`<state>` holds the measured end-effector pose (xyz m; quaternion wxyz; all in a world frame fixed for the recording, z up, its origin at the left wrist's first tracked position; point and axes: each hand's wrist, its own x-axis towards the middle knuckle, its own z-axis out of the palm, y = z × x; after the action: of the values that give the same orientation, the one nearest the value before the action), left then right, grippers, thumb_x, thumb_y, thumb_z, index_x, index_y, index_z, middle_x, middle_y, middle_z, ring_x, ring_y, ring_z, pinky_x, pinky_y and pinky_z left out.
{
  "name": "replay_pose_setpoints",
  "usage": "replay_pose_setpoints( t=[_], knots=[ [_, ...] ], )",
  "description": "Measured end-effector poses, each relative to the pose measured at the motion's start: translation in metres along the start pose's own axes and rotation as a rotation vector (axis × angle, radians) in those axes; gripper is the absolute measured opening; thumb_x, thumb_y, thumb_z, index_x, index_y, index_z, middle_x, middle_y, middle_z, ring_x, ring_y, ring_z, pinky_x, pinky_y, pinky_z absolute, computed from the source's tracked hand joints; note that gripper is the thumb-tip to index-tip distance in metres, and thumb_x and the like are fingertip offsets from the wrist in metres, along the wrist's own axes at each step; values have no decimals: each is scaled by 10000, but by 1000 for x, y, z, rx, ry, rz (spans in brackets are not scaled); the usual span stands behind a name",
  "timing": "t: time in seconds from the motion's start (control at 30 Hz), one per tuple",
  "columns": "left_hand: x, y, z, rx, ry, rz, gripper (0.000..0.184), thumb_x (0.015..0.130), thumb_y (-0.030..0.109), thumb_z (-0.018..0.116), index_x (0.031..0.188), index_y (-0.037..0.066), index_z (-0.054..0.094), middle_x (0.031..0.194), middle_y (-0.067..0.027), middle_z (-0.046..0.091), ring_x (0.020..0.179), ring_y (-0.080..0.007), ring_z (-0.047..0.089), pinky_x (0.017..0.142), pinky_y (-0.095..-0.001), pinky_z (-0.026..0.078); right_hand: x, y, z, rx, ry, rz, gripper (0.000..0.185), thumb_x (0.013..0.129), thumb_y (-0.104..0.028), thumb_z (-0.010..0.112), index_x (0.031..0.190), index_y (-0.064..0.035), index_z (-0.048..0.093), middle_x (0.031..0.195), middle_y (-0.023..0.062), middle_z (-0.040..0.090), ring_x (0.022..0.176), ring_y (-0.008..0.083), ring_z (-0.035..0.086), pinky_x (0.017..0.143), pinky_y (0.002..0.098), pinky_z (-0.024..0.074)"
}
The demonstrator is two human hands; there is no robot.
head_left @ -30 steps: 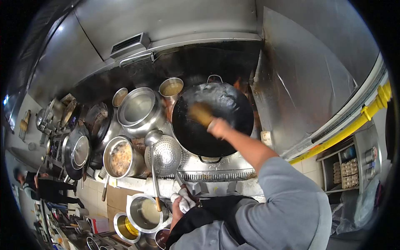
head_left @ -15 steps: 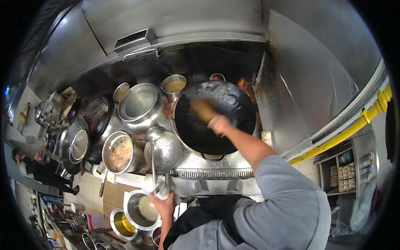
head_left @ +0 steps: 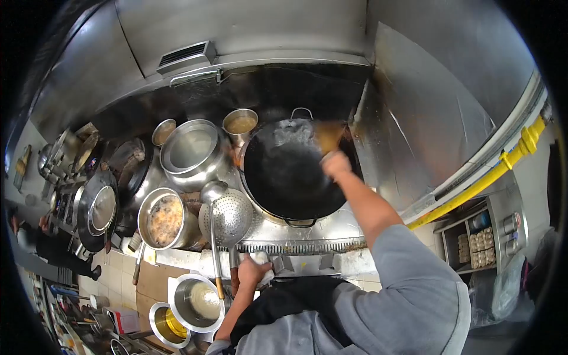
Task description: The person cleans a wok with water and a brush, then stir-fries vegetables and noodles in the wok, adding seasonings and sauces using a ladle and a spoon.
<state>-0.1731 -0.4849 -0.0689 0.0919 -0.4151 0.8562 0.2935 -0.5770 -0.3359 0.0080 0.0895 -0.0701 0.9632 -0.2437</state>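
My right hand (head_left: pixel 336 164) is wrapped round the handle end of a bamboo brush (head_left: pixel 329 137), blurred by motion, over the upper right of a big black wok (head_left: pixel 290 183). Water or foam (head_left: pixel 293 134) shows near the wok's far edge. My left hand (head_left: pixel 253 273) is closed on a white cloth (head_left: pixel 261 262) at the stove's front edge. Just left of that hand are the wooden handles of a perforated strainer (head_left: pixel 229 219) and a steel ladle (head_left: pixel 213 193).
A pot of frothy brown food (head_left: pixel 165 220), a large steel pot (head_left: pixel 190 148) and a small bowl (head_left: pixel 241 122) stand left of the wok. Below are more pots (head_left: pixel 199 303). A yellow pipe (head_left: pixel 473 183) runs along the right. Another person (head_left: pixel 50 245) is at far left.
The brush and my right hand have swept from the wok's left side to its upper right. My left hand, with the cloth, has moved right along the stove's front edge since half a second ago.
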Motion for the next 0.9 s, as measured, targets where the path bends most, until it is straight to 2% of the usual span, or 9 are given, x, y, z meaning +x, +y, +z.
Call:
replay_pose_setpoints(
  t=[0.07, 0.13, 0.2, 0.23, 0.3, 0.4, 0.5, 0.7, 0.9],
  knots=[
    [-4, 8, 1, -9, -48, -7, 825, 602, 426, 821, 1167, -62, 471, 1004, -261, 637, 948, -391, 630, 834, -439, 504, -60, -29, 26, -194, -480, -489, 546, 777, -399, 697, 1205, -70, 619, 1152, 168, 644, 1061, 320, 618, 932, 385, 475],
    [-14, 9, 1, 71, 210, 151, 786, 607, 376, 832, 1167, -44, 473, 1079, -243, 591, 1005, -397, 579, 873, -435, 477, -100, -37, 36, 320, -671, -411, 657, 765, -441, 719, 1327, -153, 540, 1195, 123, 635, 1078, 291, 603, 966, 377, 450],
    [-22, 5, 0, -13, 124, 104, 883, 614, 351, 830, 1268, -58, 400, 1204, -259, 508, 1114, -418, 490, 948, -461, 417, -67, -14, 0, -40, -672, -535, 657, 773, -442, 716, 1363, -243, 505, 1207, 96, 629, 1104, 252, 582, 997, 367, 429],
    [-27, -1, 2, 6, 227, 235, 873, 616, 335, 825, 1273, -55, 404, 1220, -259, 500, 1138, -415, 470, 969, -464, 400, -71, -23, -47, -185, -725, -183, 574, 776, -412, 707, 1312, -274, 556, 1217, 103, 626, 1123, 268, 582, 983, 362, 444],
    [-36, 8, -9, 66, 300, 356, 829, 631, 285, 807, 1289, -37, 419, 1312, -270, 435, 1217, -418, 404, 1033, -470, 343, -24, 17, -67, -581, -184, -125, 493, 797, -326, 635, 1249, -133, 591, 1240, 160, 597, 1146, 292, 580, 913, 382, 495],
    [-47, 13, -22, -27, 325, 433, 804, 648, 263, 794, 1305, -19, 425, 1378, -282, 372, 1266, -433, 365, 1058, -471, 320, -21, 49, -108, -51, 436, -149, 498, 882, -290, 553, 1335, -93, 490, 1180, 216, 615, 1108, 302, 601, 920, 392, 478],
    [-56, 6, -30, -202, 308, 507, 729, 687, 245, 753, 1294, -20, 449, 1395, -291, 342, 1275, -444, 356, 1074, -477, 303, -109, 52, -133, 553, 226, -74, 548, 876, -251, 618, 1347, -27, 447, 1081, 190, 644, 1032, 210, 617, 892, 336, 466],
    [-89, -30, -37, -421, 275, 342, 591, 714, 221, 750, 1202, -39, 540, 1221, -248, 546, 1141, -363, 532, 959, -408, 430, -284, 192, 14, 536, 116, 179, 769, 743, -162, 736, 1358, 60, 331, 1146, 256, 547, 1053, 339, 563, 905, 398, 458],
    [-168, -42, -19, -687, 375, 173, 410, 778, 143, 731, 1132, -5, 589, 1015, -112, 656, 947, -203, 629, 852, -349, 488, -265, 163, -20, -211, 177, -667, 817, 706, -206, 750, 1367, 41, 339, 1292, 277, 405, 1187, 418, 432, 1001, 449, 377]
  ],
)
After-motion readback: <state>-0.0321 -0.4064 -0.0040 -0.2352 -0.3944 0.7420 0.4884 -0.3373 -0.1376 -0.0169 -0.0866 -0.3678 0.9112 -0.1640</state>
